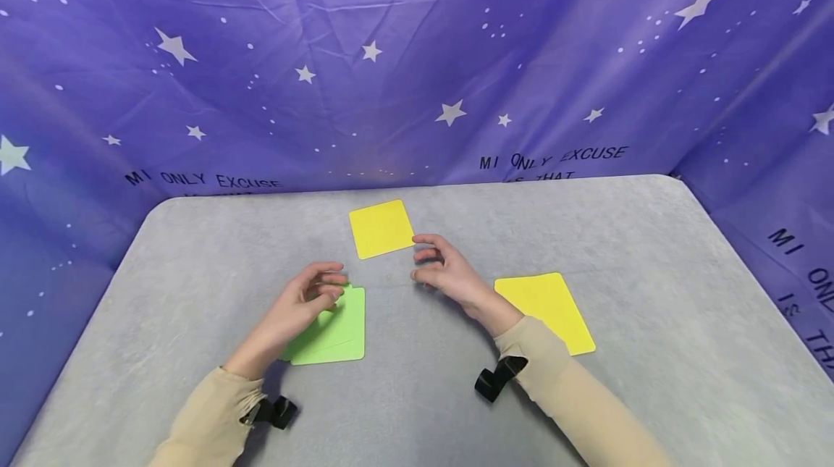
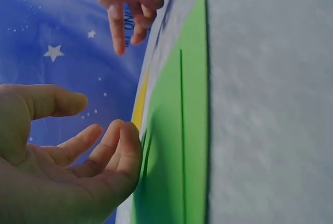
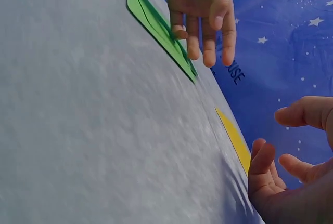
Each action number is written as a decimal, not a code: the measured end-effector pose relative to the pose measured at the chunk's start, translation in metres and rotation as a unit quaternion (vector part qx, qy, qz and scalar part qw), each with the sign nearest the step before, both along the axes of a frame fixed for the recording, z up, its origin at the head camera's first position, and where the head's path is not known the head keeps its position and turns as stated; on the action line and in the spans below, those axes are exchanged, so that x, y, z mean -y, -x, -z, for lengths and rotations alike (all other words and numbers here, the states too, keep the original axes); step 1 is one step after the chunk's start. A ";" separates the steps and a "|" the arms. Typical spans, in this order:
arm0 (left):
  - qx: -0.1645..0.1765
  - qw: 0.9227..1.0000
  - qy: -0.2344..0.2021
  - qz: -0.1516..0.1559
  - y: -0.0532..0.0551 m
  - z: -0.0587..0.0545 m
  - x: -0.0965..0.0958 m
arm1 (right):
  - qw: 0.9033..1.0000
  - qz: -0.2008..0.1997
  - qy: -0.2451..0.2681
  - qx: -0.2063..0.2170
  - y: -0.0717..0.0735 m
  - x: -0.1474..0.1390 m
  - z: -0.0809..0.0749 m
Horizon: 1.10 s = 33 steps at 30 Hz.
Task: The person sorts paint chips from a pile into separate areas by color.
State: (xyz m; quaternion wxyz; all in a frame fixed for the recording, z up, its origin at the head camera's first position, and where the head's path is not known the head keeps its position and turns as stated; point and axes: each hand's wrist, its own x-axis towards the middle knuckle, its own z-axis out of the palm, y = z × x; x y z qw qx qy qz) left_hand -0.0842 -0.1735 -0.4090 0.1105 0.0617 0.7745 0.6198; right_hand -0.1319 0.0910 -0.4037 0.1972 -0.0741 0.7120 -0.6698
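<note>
A few overlapping green square cards [image 1: 345, 333] lie on the left part of the table, and my left hand [image 1: 302, 305] hovers over them with loosely bent fingers, holding nothing. In the left wrist view the green cards [image 2: 192, 104] are seen edge-on beside that hand [image 2: 78, 156]. My right hand [image 1: 449, 275] is held above the middle of the table, its fingers relaxed and apart, with nothing in them. Just beyond its fingertips lies a yellow square card [image 1: 381, 229] at the back. Another yellow card [image 1: 547, 308] lies to the right, partly hidden by my right forearm.
The grey table [image 1: 417, 394] has rounded back corners. Behind it and at its sides hangs a purple-blue cloth [image 1: 391, 105] with white stars and printed words. A black strap [image 1: 498, 376] sits on my right wrist and another strap [image 1: 270, 413] on my left.
</note>
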 end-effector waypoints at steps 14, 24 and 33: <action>0.048 0.998 0.035 -0.027 0.039 -0.007 -0.024 | 0.999 0.015 -0.043 0.005 0.028 -0.009 -0.004; 0.073 0.994 -0.042 -0.062 0.057 -0.004 -0.026 | 0.997 0.000 -0.078 0.004 0.053 -0.008 -0.003; 0.089 0.990 -0.082 -0.066 0.061 -0.003 -0.027 | 1.000 0.010 -0.012 0.009 0.061 -0.001 0.002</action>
